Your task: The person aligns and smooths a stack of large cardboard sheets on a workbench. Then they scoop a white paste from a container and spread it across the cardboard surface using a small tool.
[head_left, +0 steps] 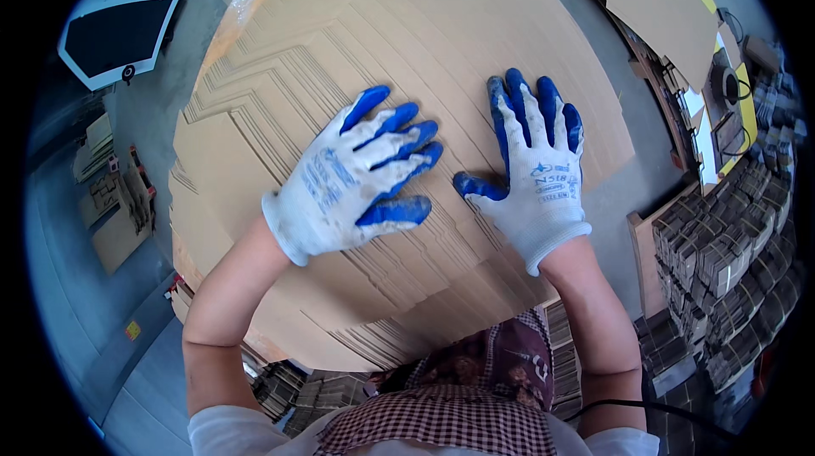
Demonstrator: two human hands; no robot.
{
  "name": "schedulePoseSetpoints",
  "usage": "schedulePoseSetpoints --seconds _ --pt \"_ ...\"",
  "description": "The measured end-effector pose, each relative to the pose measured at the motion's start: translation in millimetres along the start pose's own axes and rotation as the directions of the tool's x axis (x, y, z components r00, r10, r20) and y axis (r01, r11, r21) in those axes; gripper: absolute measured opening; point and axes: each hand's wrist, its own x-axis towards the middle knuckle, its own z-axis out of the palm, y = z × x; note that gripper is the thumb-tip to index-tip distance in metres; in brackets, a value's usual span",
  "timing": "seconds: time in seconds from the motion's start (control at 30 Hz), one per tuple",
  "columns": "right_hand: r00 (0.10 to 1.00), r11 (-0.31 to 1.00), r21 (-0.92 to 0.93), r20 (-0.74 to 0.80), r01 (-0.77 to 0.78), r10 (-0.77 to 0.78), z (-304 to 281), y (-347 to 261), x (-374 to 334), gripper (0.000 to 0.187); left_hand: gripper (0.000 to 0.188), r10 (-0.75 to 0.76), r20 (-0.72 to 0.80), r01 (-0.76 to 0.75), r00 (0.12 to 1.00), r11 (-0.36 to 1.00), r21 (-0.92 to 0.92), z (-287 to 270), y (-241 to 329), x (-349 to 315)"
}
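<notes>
A large pile of brown cardboard sheets (475, 14) lies in front of me, its layers fanned out in overlapping steps with notched edges. My left hand (352, 171), in a white work glove with blue coated fingers, rests on the stepped sheets near the middle, fingers stretched out and pointing right. To its right my right hand (535, 154), in a matching glove, lies flat on the cardboard with fingers spread and pointing away from me. Neither hand grips anything. The sheets' lower edges reach close to my checked apron (441, 422).
Tied bundles of cardboard pieces (722, 235) are stacked at the right. More flat cardboard (658, 6) lies at the upper right. Clear orange-tinted plastic film (250, 2) crosses the pile's far left edge. A dark panel with a white frame (119, 31) stands at the upper left, with cardboard scraps (119, 210) below.
</notes>
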Motion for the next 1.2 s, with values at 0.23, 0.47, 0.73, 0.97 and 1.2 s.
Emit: schedulePoseSetpoints --seconds 0.23,0.47,0.73,0.97,1.2 --pt "0.999 1.000 -0.003 0.024 -0.025 0.025 -3 -8 6 0.101 0.071 -0.001 -0.004 0.002 1.000 0.993 0.122 9 6 -14" --pt "0.999 0.999 -0.005 0.038 -0.034 0.034 1 -11 4 0.102 0.073 -0.039 0.031 0.036 0.999 0.994 0.104 11 9 -27" --pt "0.999 0.999 -0.030 0.025 -0.033 0.034 4 -9 5 0.102 0.076 -0.039 0.024 0.037 0.999 0.995 0.094 13 8 -37" --pt "0.999 1.000 -0.017 0.038 0.004 -0.004 0 -2 5 0.101 0.057 0.052 -0.064 -0.045 0.997 0.994 0.097 19 19 -10" --pt "0.998 0.998 -0.050 0.058 -0.023 0.026 -2 -2 6 0.101 0.041 0.099 -0.140 -0.083 0.985 0.989 0.120 28 19 3"
